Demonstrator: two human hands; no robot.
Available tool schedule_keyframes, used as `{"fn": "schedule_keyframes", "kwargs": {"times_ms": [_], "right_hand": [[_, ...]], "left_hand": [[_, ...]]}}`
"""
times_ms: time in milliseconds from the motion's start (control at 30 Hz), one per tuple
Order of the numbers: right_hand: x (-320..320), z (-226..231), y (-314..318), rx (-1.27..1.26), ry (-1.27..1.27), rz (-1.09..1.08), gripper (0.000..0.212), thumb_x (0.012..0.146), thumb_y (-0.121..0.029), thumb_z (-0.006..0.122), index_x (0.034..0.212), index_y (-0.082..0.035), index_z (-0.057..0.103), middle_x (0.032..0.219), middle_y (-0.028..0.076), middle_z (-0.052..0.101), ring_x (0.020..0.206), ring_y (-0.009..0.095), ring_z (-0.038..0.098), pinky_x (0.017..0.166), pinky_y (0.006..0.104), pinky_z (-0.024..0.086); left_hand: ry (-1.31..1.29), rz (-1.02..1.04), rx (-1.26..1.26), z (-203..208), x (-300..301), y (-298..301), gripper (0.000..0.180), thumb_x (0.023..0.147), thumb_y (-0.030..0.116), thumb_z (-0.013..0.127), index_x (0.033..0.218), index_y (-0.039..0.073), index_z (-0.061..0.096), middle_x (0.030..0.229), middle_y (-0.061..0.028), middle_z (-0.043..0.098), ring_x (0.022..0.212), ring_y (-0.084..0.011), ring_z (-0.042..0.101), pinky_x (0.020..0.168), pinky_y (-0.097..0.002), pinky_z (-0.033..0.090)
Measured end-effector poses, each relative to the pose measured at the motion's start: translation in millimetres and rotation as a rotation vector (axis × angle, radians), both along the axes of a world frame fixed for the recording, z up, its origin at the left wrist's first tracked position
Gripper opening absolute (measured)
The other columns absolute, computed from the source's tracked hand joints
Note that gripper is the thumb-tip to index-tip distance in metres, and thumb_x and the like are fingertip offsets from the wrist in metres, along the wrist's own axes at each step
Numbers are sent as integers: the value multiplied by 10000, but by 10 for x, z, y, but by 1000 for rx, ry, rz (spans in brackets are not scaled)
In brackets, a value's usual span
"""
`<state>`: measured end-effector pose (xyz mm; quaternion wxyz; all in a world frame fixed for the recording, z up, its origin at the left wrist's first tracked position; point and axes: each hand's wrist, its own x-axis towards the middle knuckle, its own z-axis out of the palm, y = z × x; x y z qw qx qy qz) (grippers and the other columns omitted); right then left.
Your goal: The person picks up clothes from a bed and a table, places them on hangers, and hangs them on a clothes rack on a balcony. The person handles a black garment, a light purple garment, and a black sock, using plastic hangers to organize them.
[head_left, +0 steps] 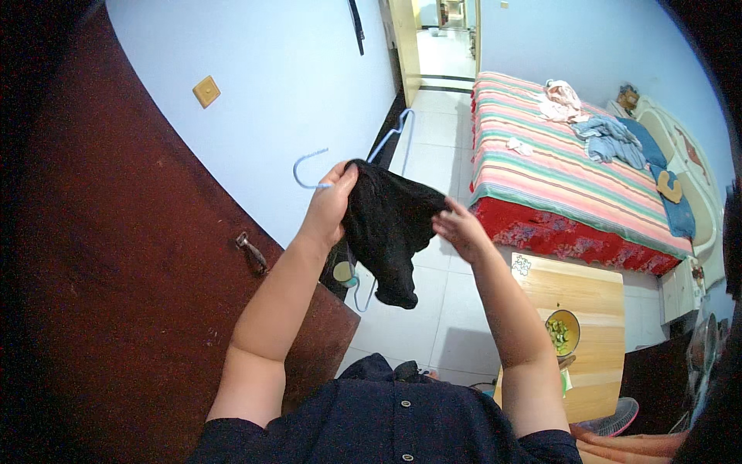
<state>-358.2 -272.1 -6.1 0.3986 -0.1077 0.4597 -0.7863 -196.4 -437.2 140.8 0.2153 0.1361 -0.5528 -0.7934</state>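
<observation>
A black cloth garment [390, 220] is held up in front of me, spread between my two hands and hanging to a narrow end below. My left hand [331, 197] is closed around its upper left corner and a blue wire hanger [295, 171]. The hanger's hook curves out left of that hand, another loop rises behind the cloth, and a blue wire shows below; the garment hides the middle. At the garment's right corner, the fingers of my right hand [462, 232] are closed on the edge.
On my left stands a dark red-brown door [147, 255] with a metal handle [251, 251]. A bed with a striped cover [533, 155] and clothes [610, 139] fills the right side. Nearer, a wooden table [599, 298] bears a bowl of green food [563, 332]. An open doorway [447, 50] lies ahead.
</observation>
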Motion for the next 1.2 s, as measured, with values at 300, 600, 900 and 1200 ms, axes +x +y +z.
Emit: {"fn": "schedule_keyframes", "kwargs": {"times_ms": [300, 600, 900, 1200], "right_hand": [[954, 26, -47, 68, 771, -211, 752, 710, -195, 702, 1316, -81, 271, 1164, 118, 418, 1046, 227, 451, 885, 361, 388], [151, 592, -495, -28, 671, -323, 227, 899, -251, 489, 892, -32, 547, 752, -3, 540, 704, 94, 505, 663, 244, 424], [275, 1467, -798, 583, 1490, -6, 341, 808, -309, 585, 982, -18, 543, 799, 23, 591, 705, 180, 534, 676, 292, 434], [-108, 1855, -949, 28, 415, -289, 304, 872, -262, 535, 1068, -29, 539, 892, 39, 595, 780, 149, 578, 734, 280, 465]], "left_hand": [[-29, -49, 17, -3, -363, -120, 158, 867, 118, 503, 972, 0, 493, 821, -70, 579, 717, -154, 578, 656, -285, 493], [-39, -74, 80, -54, -346, -494, 115, 850, 129, 537, 925, 49, 500, 829, -41, 570, 748, -129, 576, 627, -260, 519], [51, -187, 59, 3, -348, -832, 163, 844, 178, 573, 939, 59, 515, 877, -36, 573, 794, -115, 573, 664, -251, 528], [38, -169, -407, -363, -820, -1404, 261, 872, 200, 493, 1083, 53, 540, 995, -45, 569, 885, -115, 552, 686, -264, 478]]}}
